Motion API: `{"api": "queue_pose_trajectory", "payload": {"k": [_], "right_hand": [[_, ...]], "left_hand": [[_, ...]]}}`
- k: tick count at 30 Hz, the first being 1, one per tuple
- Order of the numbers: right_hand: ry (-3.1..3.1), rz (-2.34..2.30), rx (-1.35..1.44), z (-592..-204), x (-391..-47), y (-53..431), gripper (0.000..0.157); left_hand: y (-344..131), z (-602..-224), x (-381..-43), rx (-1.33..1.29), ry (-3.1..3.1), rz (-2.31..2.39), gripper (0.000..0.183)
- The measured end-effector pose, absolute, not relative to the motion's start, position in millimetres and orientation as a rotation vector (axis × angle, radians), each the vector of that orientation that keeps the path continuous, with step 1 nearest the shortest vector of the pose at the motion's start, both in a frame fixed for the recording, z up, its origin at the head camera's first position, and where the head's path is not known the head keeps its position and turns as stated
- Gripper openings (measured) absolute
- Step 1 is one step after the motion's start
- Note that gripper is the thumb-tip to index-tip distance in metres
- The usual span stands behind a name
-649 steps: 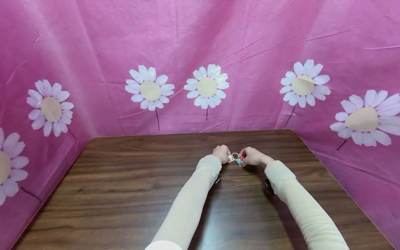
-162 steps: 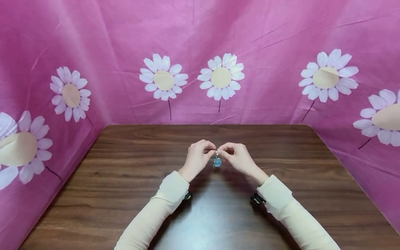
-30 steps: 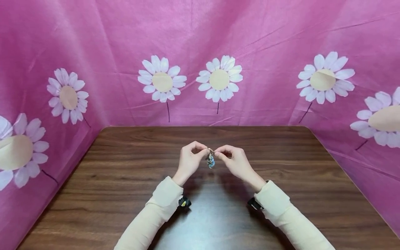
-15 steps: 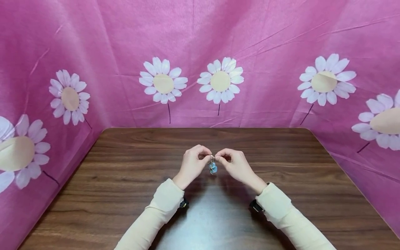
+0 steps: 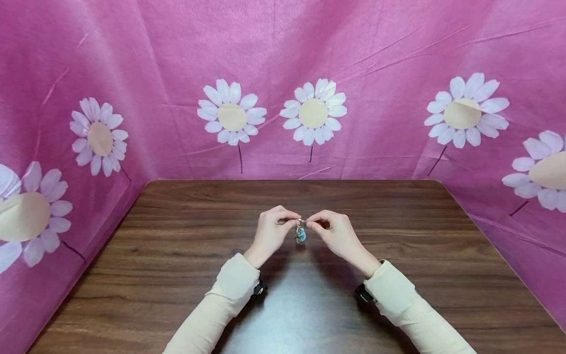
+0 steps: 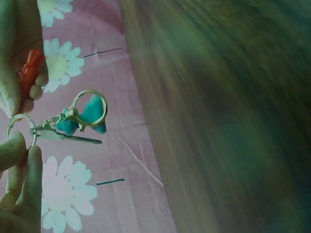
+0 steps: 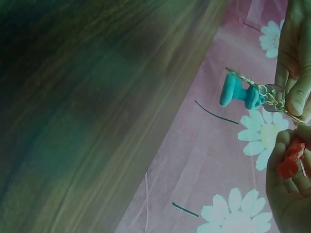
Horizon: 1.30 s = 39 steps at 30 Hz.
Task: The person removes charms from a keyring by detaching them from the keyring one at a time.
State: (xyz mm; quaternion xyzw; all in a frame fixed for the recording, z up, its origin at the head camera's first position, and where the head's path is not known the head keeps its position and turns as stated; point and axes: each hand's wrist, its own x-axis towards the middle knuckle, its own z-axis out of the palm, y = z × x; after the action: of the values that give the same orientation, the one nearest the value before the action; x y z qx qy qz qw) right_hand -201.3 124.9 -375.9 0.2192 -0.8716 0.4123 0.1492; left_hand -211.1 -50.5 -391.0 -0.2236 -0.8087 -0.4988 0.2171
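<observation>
**Ring held up between two pinches**

Head view: Left hand and right hand meet at the ring from either side, each with thumb and forefinger pinched on it. Blue charm hangs just below the ring. Table, dark wood, lies under the ring; pink curtain with white daisies stands behind it. Cream sleeves run from the hands toward the wearer; a black device sits at each wrist.

Left wrist view (turned sideways): Left fingers grip the ring on one side, right fingertips are at the other. Silver key and gold clasp extend downward from the ring, blue charm beside the clasp. Red charm lies against the right hand, near the ring.

Right wrist view (also turned): Blue charm and chain hang below the ring. Right hand's exact contact with the ring is cropped at the edge.
</observation>
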Motion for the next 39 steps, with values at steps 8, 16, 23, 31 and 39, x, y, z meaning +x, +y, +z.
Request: {"api": "queue_pose_trajectory", "payload": {"k": [8,16,23,31,39], "right_hand": [[-2.465,1.321,0.606,-373.6,-198.2,124.0,0.004],[-2.438,1.360,0.597,-370.1,-195.7,123.3,0.005],[-2.458,1.479,0.614,-365.6,-197.1,124.0,0.009],[-2.413,1.481,0.609,-362.4,-196.0,120.9,0.007],[-2.403,1.509,0.597,-363.0,-194.8,120.2,0.005]], "left_hand": [[-49.7,-387.4,-209.2,-0.505,-2.229,-1.681,0.007],[-48.6,-375.0,-202.0,-0.351,-2.207,-1.976,0.011],[-47.7,-386.7,-208.8,-0.218,-2.108,-2.148,0.017],[-47.0,-383.5,-206.1,-0.175,-2.040,-2.286,0.022],[-44.3,-384.6,-204.8,-0.136,-1.967,-2.386,0.023]]}}
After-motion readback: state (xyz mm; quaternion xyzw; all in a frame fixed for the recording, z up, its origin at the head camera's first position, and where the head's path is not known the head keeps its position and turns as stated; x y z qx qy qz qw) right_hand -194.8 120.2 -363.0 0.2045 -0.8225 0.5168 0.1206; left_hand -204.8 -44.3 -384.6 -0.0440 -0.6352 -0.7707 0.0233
